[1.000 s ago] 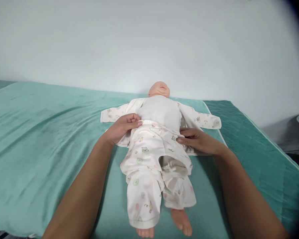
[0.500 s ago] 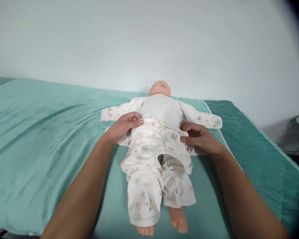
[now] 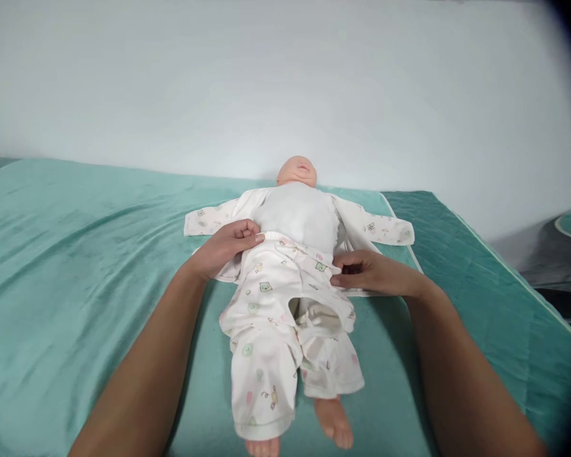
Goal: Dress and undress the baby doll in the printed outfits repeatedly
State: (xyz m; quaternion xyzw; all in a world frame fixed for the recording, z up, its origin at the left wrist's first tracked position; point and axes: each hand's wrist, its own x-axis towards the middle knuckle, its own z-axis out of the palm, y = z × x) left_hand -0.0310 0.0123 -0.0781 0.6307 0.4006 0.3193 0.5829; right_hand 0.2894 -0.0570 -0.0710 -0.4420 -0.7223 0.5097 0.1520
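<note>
Where the doll (image 3: 297,212) comes nearest you, its two feet (image 3: 334,421) show below the trousers (image 3: 262,330), so both legs look to be through. The foot at your left shows only its front, while the other stands out further, below a higher cuff (image 3: 335,386). Above that cuff, an opening (image 3: 318,311) gapes over the doll's leg, so that side seems unsmoothed.

At the doll's waist, your left hand (image 3: 226,249) pinches the waistband (image 3: 280,237) between thumb and curled fingers, and your right hand (image 3: 374,273) grips the trousers' edge at the opposite hip. The waistband crosses the doll's front but slants lower on your right; the trousers look largely up, though not yet level.

Beyond your hands, the top (image 3: 349,216) lies open, its sleeves (image 3: 391,231) spread either side of the doll; you cannot tell whether arms fill them. It is not closed over the chest. A green blanket (image 3: 99,285) lies under the doll, whose head (image 3: 295,172) is near the wall (image 3: 285,76).
</note>
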